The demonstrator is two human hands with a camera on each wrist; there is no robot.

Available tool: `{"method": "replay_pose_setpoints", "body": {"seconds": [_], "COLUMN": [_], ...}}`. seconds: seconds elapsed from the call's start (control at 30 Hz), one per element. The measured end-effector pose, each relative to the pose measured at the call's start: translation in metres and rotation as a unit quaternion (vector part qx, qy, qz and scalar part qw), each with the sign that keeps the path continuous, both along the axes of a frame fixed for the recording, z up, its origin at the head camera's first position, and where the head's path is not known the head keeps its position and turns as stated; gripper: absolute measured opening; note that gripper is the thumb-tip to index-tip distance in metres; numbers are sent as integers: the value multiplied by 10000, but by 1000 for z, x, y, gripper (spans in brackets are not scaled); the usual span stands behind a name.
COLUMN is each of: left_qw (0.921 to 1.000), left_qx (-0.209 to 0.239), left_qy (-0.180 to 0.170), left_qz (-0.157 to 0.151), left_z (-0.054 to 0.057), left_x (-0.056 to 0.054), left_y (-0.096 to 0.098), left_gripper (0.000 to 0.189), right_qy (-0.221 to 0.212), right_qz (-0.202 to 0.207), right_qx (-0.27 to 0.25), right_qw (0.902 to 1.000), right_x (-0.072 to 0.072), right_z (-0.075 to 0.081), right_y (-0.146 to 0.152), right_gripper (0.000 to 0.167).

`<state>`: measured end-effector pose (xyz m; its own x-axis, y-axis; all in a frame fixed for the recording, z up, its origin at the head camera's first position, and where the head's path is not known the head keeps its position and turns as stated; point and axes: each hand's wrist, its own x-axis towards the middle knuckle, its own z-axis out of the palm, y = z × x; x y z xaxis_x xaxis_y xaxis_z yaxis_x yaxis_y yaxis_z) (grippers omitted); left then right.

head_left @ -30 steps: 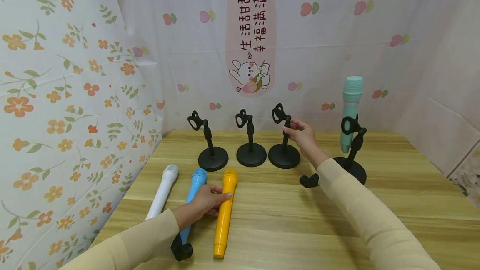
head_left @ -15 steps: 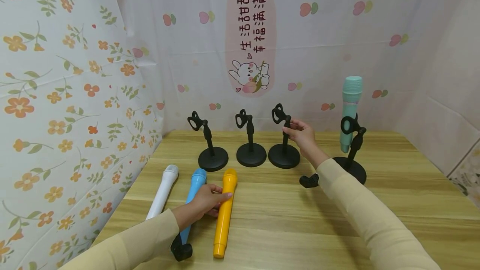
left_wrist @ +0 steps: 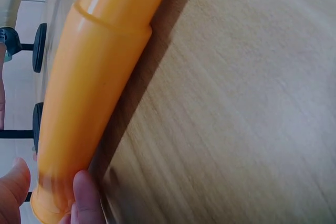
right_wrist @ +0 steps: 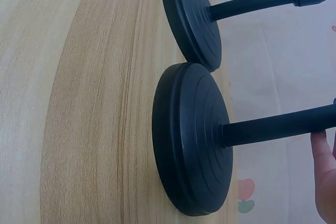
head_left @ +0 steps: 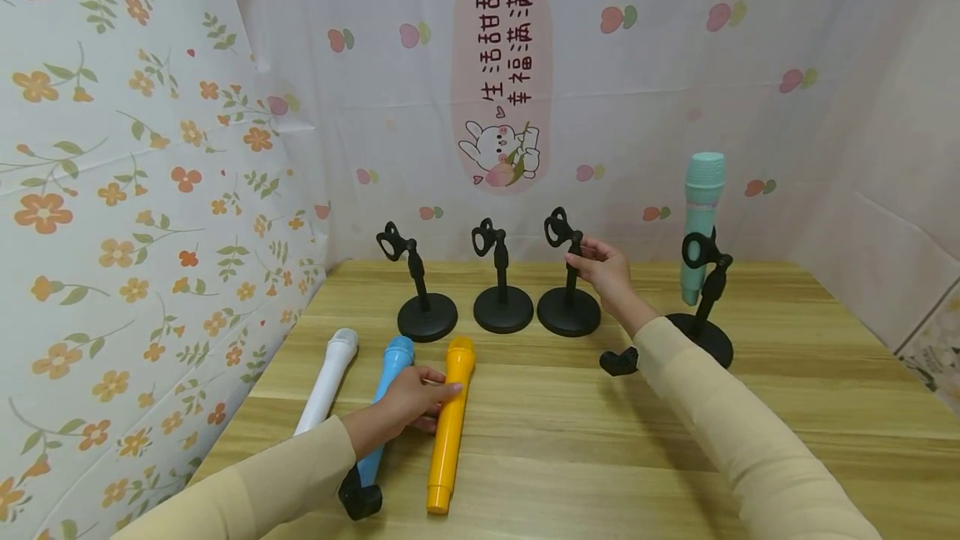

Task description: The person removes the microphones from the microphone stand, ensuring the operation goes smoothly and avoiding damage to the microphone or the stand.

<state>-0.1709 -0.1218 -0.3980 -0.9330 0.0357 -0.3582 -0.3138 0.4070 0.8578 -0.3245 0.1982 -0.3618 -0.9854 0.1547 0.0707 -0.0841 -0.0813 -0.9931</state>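
An orange microphone (head_left: 447, 457) lies on the wooden table, its head pointing toward the back. My left hand (head_left: 411, 400) grips it just below the head, thumb across the top and fingers at the side. In the left wrist view the orange microphone (left_wrist: 94, 87) runs up from the fingers (left_wrist: 86, 198) to its narrower tail end. At the back, my right hand (head_left: 606, 273) holds the upright post of a black microphone stand (head_left: 568, 312), below its ring-shaped clip. The right wrist view shows this stand's round base (right_wrist: 194, 140) flat on the table.
A blue microphone (head_left: 393, 367) lies partly under my left forearm, a white microphone (head_left: 328, 382) left of it. Two more stands (head_left: 502, 309) (head_left: 427, 317) stand left of the held one. At right, a stand (head_left: 708, 298) carries a mint-green microphone (head_left: 701, 198). Printed cloth (head_left: 390, 148) hangs behind.
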Motion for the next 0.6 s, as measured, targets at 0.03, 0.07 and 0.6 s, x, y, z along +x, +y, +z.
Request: {"method": "replay_pose_setpoints", "body": {"seconds": [0.03,0.07,0.6], "left_qw": [10000,10000,9990], "left_qx": [17,19,311], "left_qy": [-1,-10,316], "left_qz": [6,18,-9], "left_z": [1,1,17], "left_x": [0,0,-9], "left_y": [-1,-1,-8], "left_gripper": [46,46,50], "right_qy": [2,0,421], "right_qz": [-2,0,321], "right_qx": [26,66,209], "right_qw": [10000,10000,9984], "right_x": [0,1,12], "right_z": [0,0,0], "right_y": [0,0,14], "right_gripper": [38,39,48]}}
